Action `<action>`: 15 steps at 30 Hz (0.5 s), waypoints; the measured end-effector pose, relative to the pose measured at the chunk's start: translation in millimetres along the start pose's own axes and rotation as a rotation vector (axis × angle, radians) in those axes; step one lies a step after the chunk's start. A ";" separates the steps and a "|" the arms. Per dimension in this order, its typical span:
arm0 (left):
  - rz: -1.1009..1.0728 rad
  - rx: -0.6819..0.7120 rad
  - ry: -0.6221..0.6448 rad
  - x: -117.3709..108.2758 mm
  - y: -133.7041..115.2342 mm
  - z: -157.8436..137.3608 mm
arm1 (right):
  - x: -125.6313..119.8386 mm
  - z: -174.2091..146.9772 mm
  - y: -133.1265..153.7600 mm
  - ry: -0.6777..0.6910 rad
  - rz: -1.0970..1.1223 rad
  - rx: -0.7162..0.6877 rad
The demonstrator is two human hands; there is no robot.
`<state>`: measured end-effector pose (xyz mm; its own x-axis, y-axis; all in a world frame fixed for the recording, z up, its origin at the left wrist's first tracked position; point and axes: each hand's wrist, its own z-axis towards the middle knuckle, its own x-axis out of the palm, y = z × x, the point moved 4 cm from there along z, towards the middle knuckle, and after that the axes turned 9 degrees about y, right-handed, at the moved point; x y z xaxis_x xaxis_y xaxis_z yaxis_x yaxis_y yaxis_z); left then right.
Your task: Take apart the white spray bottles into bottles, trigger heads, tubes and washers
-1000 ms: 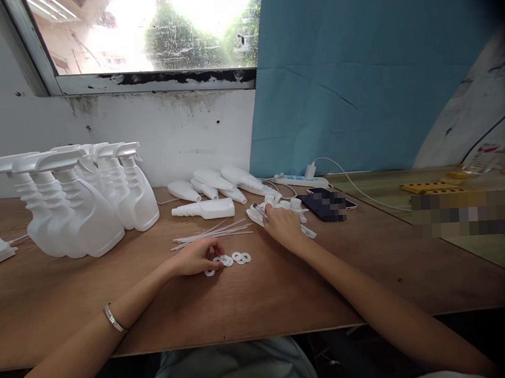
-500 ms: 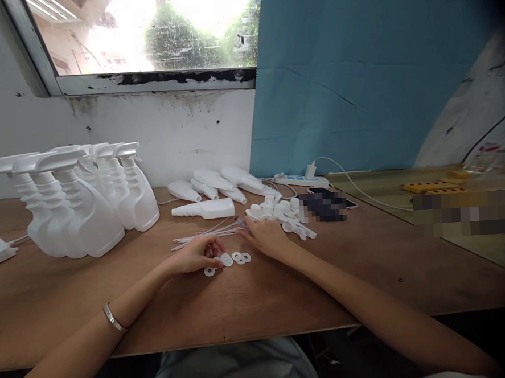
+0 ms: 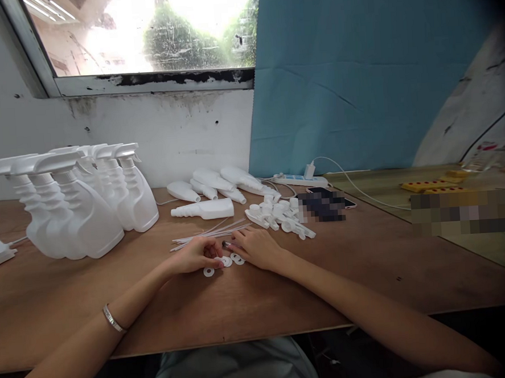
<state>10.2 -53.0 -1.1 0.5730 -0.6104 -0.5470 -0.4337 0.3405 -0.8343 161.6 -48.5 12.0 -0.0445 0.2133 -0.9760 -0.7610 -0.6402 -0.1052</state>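
Note:
My left hand (image 3: 194, 255) is curled over a small group of flat white ring washers (image 3: 209, 272), thumb and fingertips closed round the edge of one. The fingers partly hide that washer. My right hand (image 3: 260, 248) lies just to the right, its fingers closed on a small clear part with a dark tip (image 3: 225, 244), which points at my left fingertips. More of this part is hidden in the hand. Two overlapping washers (image 3: 238, 259) rest beside the right fingers. Behind both hands lie thin white tubes (image 3: 191, 236).
Assembled white spray bottles (image 3: 93, 213) stand at the left. Several bare bottles (image 3: 208, 209) lie at the back middle, beside a pile of white trigger heads (image 3: 279, 213). Phones (image 3: 349, 202) and a power strip (image 3: 303, 180) are at the back right.
My right hand has come nearer and to the left from the trigger heads, bringing the small clear part close to my left fingertips. My left hand has stayed at the washers.

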 end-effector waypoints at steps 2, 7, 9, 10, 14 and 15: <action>-0.020 -0.001 -0.021 -0.8 0.5 0.1 | -3.9 -1.6 3.8 -0.077 0.058 -0.062; -0.174 -0.011 -0.109 -4.5 2.7 -0.5 | -9.2 -7.4 17.8 -0.200 0.191 -0.225; -0.229 -0.014 -0.140 -5.9 2.8 -0.5 | -9.4 -8.5 20.5 -0.213 0.178 -0.226; -0.238 -0.011 -0.154 -6.6 2.3 -0.5 | -9.2 -8.7 21.2 -0.209 0.163 -0.222; -0.233 0.002 -0.195 -8.5 -0.2 -0.2 | -6.2 -8.4 21.5 -0.154 0.107 -0.219; -0.233 0.007 -0.196 -8.6 -0.4 -0.1 | -5.2 -8.3 21.6 -0.137 0.103 -0.222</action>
<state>5.4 -47.9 4.0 0.7797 -0.5235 -0.3435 -0.2705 0.2131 -0.9388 150.8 -69.6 13.2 -0.2123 0.2269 -0.9505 -0.5881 -0.8065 -0.0612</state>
